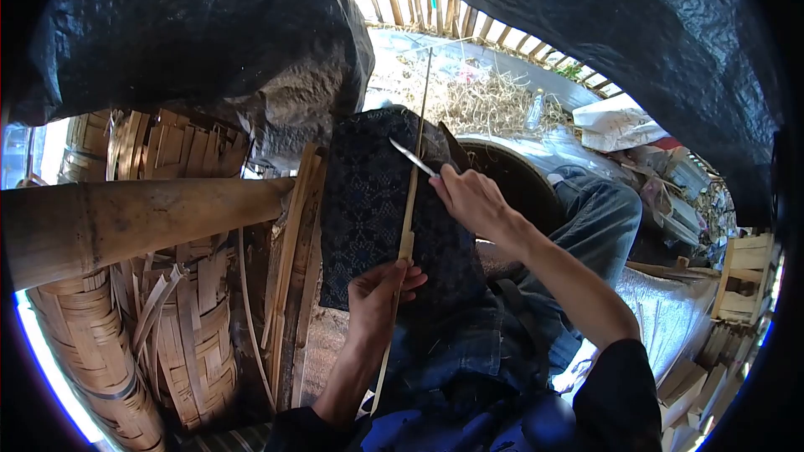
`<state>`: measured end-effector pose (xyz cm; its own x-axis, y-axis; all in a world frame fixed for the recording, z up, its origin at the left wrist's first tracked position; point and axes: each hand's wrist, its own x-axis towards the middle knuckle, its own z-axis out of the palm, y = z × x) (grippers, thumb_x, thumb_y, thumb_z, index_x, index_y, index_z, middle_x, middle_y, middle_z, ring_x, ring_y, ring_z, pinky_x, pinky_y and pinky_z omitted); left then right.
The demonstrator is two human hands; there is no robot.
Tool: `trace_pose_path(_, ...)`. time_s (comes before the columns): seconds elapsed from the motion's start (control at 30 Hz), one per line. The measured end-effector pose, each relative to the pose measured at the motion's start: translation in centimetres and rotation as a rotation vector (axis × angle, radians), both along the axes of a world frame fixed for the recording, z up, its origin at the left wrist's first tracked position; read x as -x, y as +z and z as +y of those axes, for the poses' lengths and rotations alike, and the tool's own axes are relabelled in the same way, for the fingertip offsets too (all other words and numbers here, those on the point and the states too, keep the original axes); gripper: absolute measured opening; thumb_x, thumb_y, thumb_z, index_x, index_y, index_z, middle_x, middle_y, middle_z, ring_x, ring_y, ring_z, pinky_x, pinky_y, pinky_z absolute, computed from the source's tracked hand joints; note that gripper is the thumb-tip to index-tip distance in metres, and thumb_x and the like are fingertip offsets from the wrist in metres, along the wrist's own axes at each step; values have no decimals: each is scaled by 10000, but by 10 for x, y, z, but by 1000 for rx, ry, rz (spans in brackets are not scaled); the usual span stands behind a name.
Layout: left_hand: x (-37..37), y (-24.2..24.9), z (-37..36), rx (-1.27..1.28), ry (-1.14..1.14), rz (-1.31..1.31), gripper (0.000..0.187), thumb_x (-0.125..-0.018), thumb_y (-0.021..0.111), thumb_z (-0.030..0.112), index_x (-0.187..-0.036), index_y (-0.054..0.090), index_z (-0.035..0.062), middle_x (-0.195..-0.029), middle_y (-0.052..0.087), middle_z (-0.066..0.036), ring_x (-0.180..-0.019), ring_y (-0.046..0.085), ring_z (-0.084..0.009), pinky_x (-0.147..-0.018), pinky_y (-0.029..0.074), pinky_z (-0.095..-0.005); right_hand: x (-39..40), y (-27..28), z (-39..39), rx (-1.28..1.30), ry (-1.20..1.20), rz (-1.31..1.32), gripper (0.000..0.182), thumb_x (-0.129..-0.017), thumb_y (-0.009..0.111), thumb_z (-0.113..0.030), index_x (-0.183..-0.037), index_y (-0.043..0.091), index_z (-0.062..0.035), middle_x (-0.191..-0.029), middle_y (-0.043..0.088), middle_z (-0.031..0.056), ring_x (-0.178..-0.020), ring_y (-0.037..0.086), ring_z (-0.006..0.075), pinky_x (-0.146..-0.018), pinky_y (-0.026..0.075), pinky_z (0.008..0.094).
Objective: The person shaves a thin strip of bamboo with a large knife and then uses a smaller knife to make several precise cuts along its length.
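My left hand [381, 293] pinches a long thin bamboo strip [409, 216] between thumb and fingers, near its lower part. The strip runs upward, slanting slightly right, and its tail passes below the hand toward my body. My right hand [477, 201] is closed around a knife [410, 156], whose handle is mostly hidden in the fist. The blade points up and to the left and crosses the strip in this view. Under both lies a dark patterned cloth [364, 192] draped over my leg.
A thick bamboo pole [151, 222] juts in from the left, above woven bamboo baskets [197, 343]. Upright bamboo slats [293, 285] stand beside the cloth. Dark plastic sheeting [193, 33] hangs overhead. Shavings [486, 105] and a clear bottle [534, 110] lie beyond; wood pieces [691, 393] are at right.
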<state>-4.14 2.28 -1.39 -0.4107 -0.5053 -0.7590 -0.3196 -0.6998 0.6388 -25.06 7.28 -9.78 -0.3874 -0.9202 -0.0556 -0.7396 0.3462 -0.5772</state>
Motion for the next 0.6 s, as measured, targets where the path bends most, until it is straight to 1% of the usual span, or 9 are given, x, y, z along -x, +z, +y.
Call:
trace_pose_path(0.03,-2,-1,-1,-1,-4,2,224,-904,638,237,-961,682,25,-881,705,-74,-844,697,-198,-636,488,-249,11,-8,-8,8,-7,7,324,-999,448,-266,-808,476,-6,-475,517,116,-409,559,312,-395,448,442)
trace_pose_path(0.1,-7,4,1,-12,-6,12,234,-906,634,240,-966,681,19,-881,705,-74,-829,698,-197,-629,487,-248,34,-23,-21,-73,-9,16,354,-1025,380,-257,-809,486,2,-481,497,71,-340,467,203,-330,396,359)
trace_pose_path(0.17,-12,5,1,-24,-5,26,244,-909,631,243,-971,680,13,-880,705,-75,-814,699,-195,-621,486,-247,57,-23,-34,-294,-42,-149,377,-1041,316,-251,-866,500,27,-512,446,37,-334,326,106,-282,292,260)
trace_pose_path(0.2,-14,4,0,-42,-1,43,254,-913,625,243,-977,678,3,-857,699,-76,-762,690,-182,-607,485,-245,70,-35,-35,-326,-27,-24,400,-1046,272,-257,-942,503,53,-538,401,29,-366,252,66,-270,198,201)
trace_pose_path(0.23,-15,4,0,-60,7,57,265,-917,620,243,-984,675,-7,-834,692,-78,-709,681,-169,-592,484,-242,79,-30,-39,-275,-267,-330,355,-1047,287,-222,-989,500,56,-566,428,66,-385,301,95,-292,256,247)
trace_pose_path(0.3,-9,16,-5,27,-63,8,276,-911,631,245,-987,672,-18,-802,680,-75,-661,657,-151,-572,476,-240,89,-59,-30,-27,-277,57,358,-1042,318,-248,-962,515,40,-594,458,94,-421,365,154,-383,363,325)
trace_pose_path(0.33,-6,23,-6,104,-143,-47,289,-905,641,246,-991,669,-28,-771,668,-72,-613,634,-134,-552,469,-238,79,-39,-29,175,-443,-107,391,-1032,345,-291,-904,520,35,-604,469,113,-460,412,213,-502,400,401)
trace_pose_path(0.43,0,31,-9,374,-351,-150,291,-885,677,237,-971,670,-41,-788,683,-73,-607,617,-102,-536,457,-223,50,-6,-4,83,-494,-386,439,-1023,340,-334,-841,501,32,-575,449,128,-484,434,275,-541,386,421)
trace_pose_path(0.6,8,22,-9,397,-344,-157,297,-864,704,237,-966,672,-40,-757,672,-70,-602,609,-92,-523,443,-219,7,36,48,199,-287,-516,403,-1022,344,-303,-818,477,18,-552,431,153,-485,426,339,-515,365,431)
